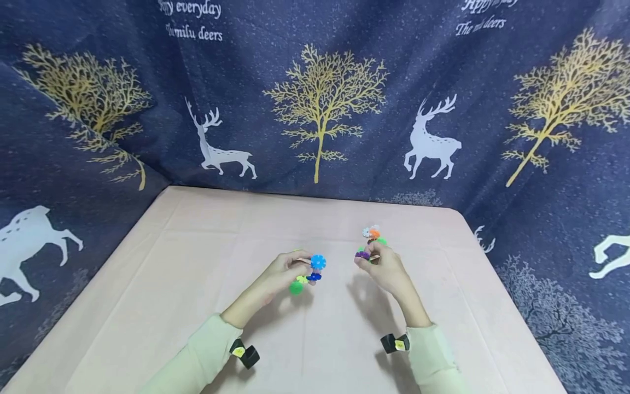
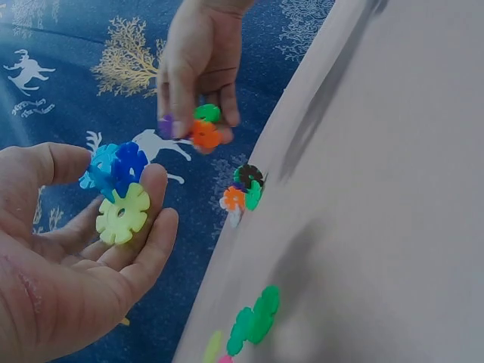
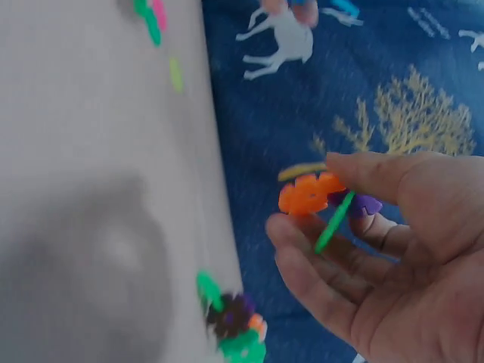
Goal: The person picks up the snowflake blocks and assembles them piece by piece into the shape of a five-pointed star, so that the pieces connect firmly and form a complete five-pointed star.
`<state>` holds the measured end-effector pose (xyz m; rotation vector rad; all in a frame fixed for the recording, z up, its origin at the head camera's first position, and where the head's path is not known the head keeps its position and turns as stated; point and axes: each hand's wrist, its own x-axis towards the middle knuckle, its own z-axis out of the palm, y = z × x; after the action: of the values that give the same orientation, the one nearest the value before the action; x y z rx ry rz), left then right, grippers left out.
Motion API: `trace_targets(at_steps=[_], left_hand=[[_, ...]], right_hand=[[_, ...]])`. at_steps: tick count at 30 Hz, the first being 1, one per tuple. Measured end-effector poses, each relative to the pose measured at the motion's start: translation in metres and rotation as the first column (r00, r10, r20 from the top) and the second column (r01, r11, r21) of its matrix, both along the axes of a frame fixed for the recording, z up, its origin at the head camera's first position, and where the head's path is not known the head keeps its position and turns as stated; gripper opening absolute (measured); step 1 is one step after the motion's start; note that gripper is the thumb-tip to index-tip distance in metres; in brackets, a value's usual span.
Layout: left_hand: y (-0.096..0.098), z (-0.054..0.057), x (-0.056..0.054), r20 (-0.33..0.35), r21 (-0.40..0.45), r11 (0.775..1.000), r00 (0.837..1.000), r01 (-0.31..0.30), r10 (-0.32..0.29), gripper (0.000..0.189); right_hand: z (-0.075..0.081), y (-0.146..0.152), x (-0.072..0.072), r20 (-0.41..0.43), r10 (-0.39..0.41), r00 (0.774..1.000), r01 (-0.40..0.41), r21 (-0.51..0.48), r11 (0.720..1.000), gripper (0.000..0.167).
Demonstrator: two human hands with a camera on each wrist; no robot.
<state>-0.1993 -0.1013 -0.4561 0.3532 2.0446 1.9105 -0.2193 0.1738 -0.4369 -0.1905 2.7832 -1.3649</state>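
A big pink cloth (image 1: 197,306) covers the tabletop. It has soft fold lines in it. Near the far right corner of the tabletop sits a little pile of snowflake pieces (image 1: 372,234), orange, white and green, stuck together. More loose pieces, green (image 2: 253,321) and pink, lie on the cloth too. Behind the tabletop and along both side edges hangs a dark blue curtain (image 1: 443,65). It has white deer (image 1: 430,143), gold trees (image 1: 322,96) and some white words (image 1: 192,19) near the top.
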Motion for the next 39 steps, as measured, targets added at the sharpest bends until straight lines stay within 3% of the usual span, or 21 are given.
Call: trace_targets(at_steps=[6,11,18,28,39], left_hand=[[0.001,0.002,0.003,-0.029,-0.052,0.997,0.998,-0.056,0.055,0.025],[0.002,0.005,0.004,-0.06,-0.081,0.991,0.993,-0.105,0.101,0.017],[-0.001,0.005,0.005,-0.151,-0.084,0.991,0.984,-0.108,0.094,0.014],[-0.003,0.009,0.008,-0.22,-0.153,0.976,0.968,-0.157,0.121,0.01],[0.003,0.015,0.014,-0.276,-0.139,0.969,0.948,-0.206,0.162,0.006]], right_hand=[[0.011,-0.022,0.007,-0.092,0.068,0.993,-0.074,-0.064,0.995,0.015],[0.019,-0.038,0.011,-0.151,0.136,0.979,-0.16,-0.167,0.973,0.012],[0.02,-0.055,0.016,-0.213,0.127,0.969,-0.175,-0.222,0.959,0.014],[0.024,-0.064,0.02,-0.233,0.124,0.964,-0.167,-0.176,0.97,0.012],[0.024,-0.069,0.021,-0.316,0.128,0.94,-0.167,-0.1,0.981,0.008]])
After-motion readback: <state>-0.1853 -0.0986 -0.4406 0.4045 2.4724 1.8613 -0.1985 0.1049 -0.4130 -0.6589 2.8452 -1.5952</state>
